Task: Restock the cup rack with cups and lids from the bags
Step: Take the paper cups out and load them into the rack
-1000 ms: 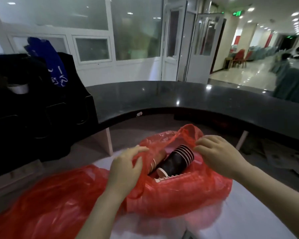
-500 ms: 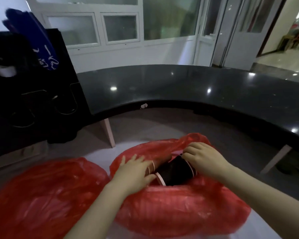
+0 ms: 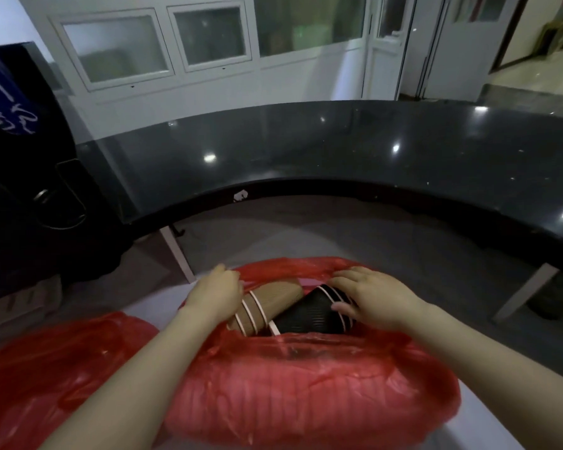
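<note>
While the cups still lie inside the near red bag [image 3: 306, 378], we judge that both hands are there to get them out. The bag sits on the white table [image 3: 166, 303], and two stacks lie on their sides in its open mouth, touching: brown cups [image 3: 273, 298] on the left and black cups [image 3: 306, 313] on the right.

Our right hand [image 3: 374, 303] curls over the rimmed end of the black cups, fingers close together on the far side and the thumb pressed to the near side, a hold fit for lifting the whole stack. Our left hand [image 3: 215, 295] lies over the wide end of the brown cups by the bag's edge. Its fingers are drawn together, but we cannot tell whether they pinch plastic or cups.

Half a second ago the left fingers were spread flat and the brown cups were almost wholly covered. Now most of that stack shows and the bag's mouth gapes wider.

A second red bag [image 3: 46, 368] lies near left, and a dark counter [image 3: 338, 151] curves beyond.
</note>
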Available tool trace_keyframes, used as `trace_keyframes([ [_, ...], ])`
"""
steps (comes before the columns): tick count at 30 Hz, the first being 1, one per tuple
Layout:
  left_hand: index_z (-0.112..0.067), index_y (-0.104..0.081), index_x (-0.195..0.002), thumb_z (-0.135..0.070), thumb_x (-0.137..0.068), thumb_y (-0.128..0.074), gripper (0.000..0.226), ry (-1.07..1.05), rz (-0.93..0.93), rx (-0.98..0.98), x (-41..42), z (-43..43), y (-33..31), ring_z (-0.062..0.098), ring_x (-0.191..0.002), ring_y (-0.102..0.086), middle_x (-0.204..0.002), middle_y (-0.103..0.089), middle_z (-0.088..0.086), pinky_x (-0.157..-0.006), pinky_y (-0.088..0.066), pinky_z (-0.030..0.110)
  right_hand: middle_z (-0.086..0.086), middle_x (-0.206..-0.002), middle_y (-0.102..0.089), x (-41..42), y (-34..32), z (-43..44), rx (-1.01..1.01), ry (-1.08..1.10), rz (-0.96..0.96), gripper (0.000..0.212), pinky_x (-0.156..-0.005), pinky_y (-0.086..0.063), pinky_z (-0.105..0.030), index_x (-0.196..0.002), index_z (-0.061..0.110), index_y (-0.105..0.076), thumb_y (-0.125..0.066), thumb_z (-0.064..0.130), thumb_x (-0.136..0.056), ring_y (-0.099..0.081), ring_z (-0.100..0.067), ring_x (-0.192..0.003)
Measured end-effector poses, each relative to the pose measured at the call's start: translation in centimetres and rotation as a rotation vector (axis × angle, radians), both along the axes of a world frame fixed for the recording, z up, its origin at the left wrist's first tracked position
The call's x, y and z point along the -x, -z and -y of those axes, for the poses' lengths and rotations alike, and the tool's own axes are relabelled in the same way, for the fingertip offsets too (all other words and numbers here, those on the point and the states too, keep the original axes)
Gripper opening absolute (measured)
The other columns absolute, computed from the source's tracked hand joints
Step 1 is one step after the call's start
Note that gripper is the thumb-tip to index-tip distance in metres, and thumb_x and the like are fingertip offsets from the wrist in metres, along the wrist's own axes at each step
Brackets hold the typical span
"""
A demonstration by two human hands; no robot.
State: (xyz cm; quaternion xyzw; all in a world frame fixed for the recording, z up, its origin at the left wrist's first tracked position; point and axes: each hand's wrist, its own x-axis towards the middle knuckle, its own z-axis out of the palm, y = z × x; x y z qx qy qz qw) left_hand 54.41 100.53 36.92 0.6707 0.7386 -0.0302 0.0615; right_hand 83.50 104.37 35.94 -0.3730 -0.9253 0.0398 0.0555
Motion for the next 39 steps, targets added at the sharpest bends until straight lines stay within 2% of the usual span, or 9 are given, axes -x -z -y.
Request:
trace_keyframes([
  [3,-0.015,-0.057,-0.124,-0.028,-0.101,-0.034,0.035,0.028,0.059,0.072,0.5,-0.7,1.4,0.031,-0.113,-0.054,-0.124,-0.055,0.016,-0.095,-0.042,0.034,0.004,-0.139,-0.044,-0.6,-0.3,-0.7,0.164,0.021,0.12,0.085,-0.102,-0.04,-0.033,-0.141,0.033,-0.037,-0.059,0.074,-0.069,-0.043,-0.02,-0.125],
  [7,-0.02,-0.064,-0.119,-0.03,-0.099,-0.044,0.03,0.016,0.28,0.155,2.4,-1.1,1.5,0.02,-0.116,-0.053,-0.127,-0.06,0.003,-0.097,-0.039,0.025,0.002,-0.126,-0.041,-0.2,-0.3,-0.5,0.11,-0.01,0.198,0.086,-0.093,-0.043,-0.035,-0.136,0.037,-0.035,-0.068,0.065,-0.062,-0.044,-0.022,-0.115],
  [11,-0.032,-0.075,-0.097,-0.015,-0.081,-0.067,0.024,0.01,0.153,-0.261,2.2,-1.1,0.1,0.023,-0.103,-0.047,-0.101,-0.048,-0.002,-0.089,-0.037,0.03,-0.003,-0.125,-0.041,0.9,-0.3,-0.2,-0.057,-0.06,0.245,0.085,-0.092,-0.04,-0.039,-0.126,0.022,-0.049,-0.067,0.064,-0.054,-0.038,-0.026,-0.118],
  [16,-0.03,-0.076,-0.077,-0.017,-0.057,-0.084,0.025,0.347,-0.066,-0.477,-1.0,-0.4,-2.5,0.035,-0.104,-0.055,-0.115,-0.06,0.007,-0.084,-0.039,0.048,-0.005,-0.112,-0.049,1.8,0.1,-0.2,-0.155,-0.135,0.275,0.08,-0.082,-0.042,-0.04,-0.121,0.019,-0.056,-0.071,0.058,-0.051,-0.048,-0.028,-0.103],
  [19,-0.02,-0.068,-0.098,-0.022,-0.072,-0.073,0.026,0.511,-0.031,-0.291,-2.0,-0.2,-2.7,0.029,-0.095,-0.06,-0.104,-0.062,0.004,-0.076,-0.048,0.038,-0.004,-0.104,-0.052,1.7,0.4,-0.3,-0.209,-0.14,0.23,0.093,-0.077,-0.044,-0.039,-0.133,0.022,-0.05,-0.073,0.057,-0.051,-0.051,-0.026,-0.093],
  [22,-0.02,-0.054,-0.115,-0.038,-0.084,-0.059,0.036,0.339,-0.062,-0.054,-2.5,-0.5,-1.1,0.024,-0.105,-0.055,-0.111,-0.055,0.002,-0.083,-0.045,0.036,-0.004,-0.112,-0.05,1.6,0.6,-0.6,-0.18,-0.134,0.245,0.089,-0.084,-0.041,-0.039,-0.141,0.027,-0.037,-0.07,0.052,-0.062,-0.049,-0.027,-0.101],
  [27,-0.016,-0.042,-0.128,-0.063,-0.07,-0.066,0.078,0.127,-0.149,0.13,-1.6,-1.0,0.7,0.029,-0.112,-0.054,-0.126,-0.05,0.008,-0.09,-0.045,0.037,-0.003,-0.13,-0.045,1.1,1.2,-0.9,-0.062,-0.095,0.237,0.079,-0.094,-0.039,-0.038,-0.14,0.029,-0.029,-0.067,0.037,-0.072,-0.045,-0.027,-0.116],
  [33,-0.028,-0.039,-0.122,-0.061,-0.059,-0.069,0.078,0.096,0.044,0.204,-0.7,-0.3,1.3,0.023,-0.096,-0.063,-0.111,-0.064,-0.001,-0.076,-0.049,0.032,0.005,-0.124,-0.054,0.2,0.6,-1.7,0.18,-0.035,-0.014,0.082,-0.092,-0.045,-0.03,-0.133,0.034,-0.038,-0.073,0.056,-0.061,-0.053,-0.018,-0.112],
  [39,-0.037,-0.049,-0.112,-0.061,-0.041,-0.079,0.081,-0.048,0.722,-0.104,1.1,0.3,-2.0,-0.005,-0.088,-0.062,-0.1,-0.065,-0.017,-0.071,-0.046,0.014,0.026,-0.11,-0.059,-1.2,-1.2,-1.6,0.558,0.165,-0.526,0.08,-0.088,-0.048,-0.021,-0.112,0.057,-0.039,-0.082,0.055,-0.045,-0.057,0.006,-0.103],
])
